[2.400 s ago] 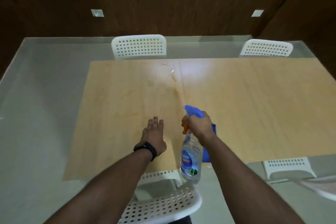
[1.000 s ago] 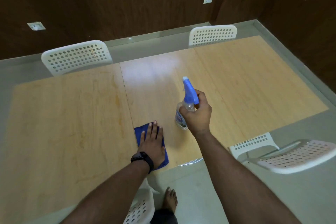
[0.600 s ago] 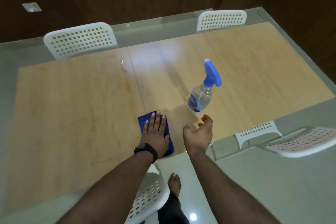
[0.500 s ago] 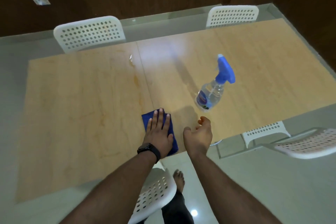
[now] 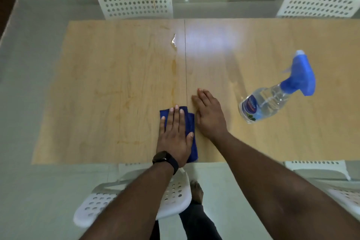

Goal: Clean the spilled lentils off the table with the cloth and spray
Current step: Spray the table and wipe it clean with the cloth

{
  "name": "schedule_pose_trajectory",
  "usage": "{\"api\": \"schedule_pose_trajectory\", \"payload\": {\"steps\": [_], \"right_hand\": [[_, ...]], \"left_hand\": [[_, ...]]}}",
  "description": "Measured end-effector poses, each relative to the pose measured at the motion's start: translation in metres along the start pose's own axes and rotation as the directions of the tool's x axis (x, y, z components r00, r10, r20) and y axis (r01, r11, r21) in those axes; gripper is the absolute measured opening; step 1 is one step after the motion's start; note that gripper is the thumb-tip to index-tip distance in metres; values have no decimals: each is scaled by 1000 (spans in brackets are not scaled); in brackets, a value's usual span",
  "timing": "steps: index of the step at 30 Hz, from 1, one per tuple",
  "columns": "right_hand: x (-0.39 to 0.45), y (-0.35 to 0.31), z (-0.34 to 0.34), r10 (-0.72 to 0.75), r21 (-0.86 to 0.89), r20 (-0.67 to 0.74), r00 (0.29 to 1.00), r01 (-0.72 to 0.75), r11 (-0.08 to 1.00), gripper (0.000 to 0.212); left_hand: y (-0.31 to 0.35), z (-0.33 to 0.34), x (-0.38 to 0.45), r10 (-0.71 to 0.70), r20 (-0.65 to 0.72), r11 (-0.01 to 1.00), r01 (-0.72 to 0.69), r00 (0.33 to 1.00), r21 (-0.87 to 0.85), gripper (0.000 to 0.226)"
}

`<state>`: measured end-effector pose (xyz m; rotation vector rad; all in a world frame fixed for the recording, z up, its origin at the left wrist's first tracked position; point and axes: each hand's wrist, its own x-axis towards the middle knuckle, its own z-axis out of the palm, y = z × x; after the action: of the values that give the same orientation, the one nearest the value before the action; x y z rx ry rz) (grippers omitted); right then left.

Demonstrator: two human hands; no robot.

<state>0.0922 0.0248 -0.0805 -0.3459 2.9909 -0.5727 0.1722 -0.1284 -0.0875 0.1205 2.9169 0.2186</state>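
A folded blue cloth lies near the front edge of the wooden table. My left hand presses flat on the cloth with straight fingers. Just to its right, my right hand rests flat on the bare wood, holding nothing. A clear spray bottle with a blue trigger head stands alone on the table to the right, well apart from both hands. An orange-yellow smear runs along the table's centre seam, ending at a small wet patch farther back.
Two white perforated chairs stand at the far side. Another white chair is under me at the front, and one more at the front right. A glass border surrounds the wood.
My right hand set the spray bottle down on the table, let go, and now lies flat beside the cloth. My left hand stays pressed on the cloth. The view has swung back to centre.
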Motion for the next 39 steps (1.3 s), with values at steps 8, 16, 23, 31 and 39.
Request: {"api": "schedule_pose_trajectory", "payload": {"steps": [8, 16, 23, 31, 39], "right_hand": [[0, 8, 13, -6, -20, -5, 1000, 6, 1000, 60], [-3, 1, 6, 16, -29, -11, 1000, -17, 999, 58], [-4, -1, 8, 25, -60, -4, 1000, -26, 998, 58], [-1, 7, 20, 58, 7, -24, 998, -57, 998, 62], [18, 1, 12, 201, 66, -50, 978, -198, 978, 58]], "left_hand": [[-14, -6, 78, 60, -49, 997, -58, 997, 53, 77], [4, 7, -5, 22, -20, 999, -21, 1000, 27, 75], [-1, 8, -16, 36, -5, 998, -36, 999, 46, 75], [-18, -17, 133, 35, -70, 997, -30, 997, 70, 76], [-11, -11, 57, 88, 5, 995, -88, 996, 48, 75]]}}
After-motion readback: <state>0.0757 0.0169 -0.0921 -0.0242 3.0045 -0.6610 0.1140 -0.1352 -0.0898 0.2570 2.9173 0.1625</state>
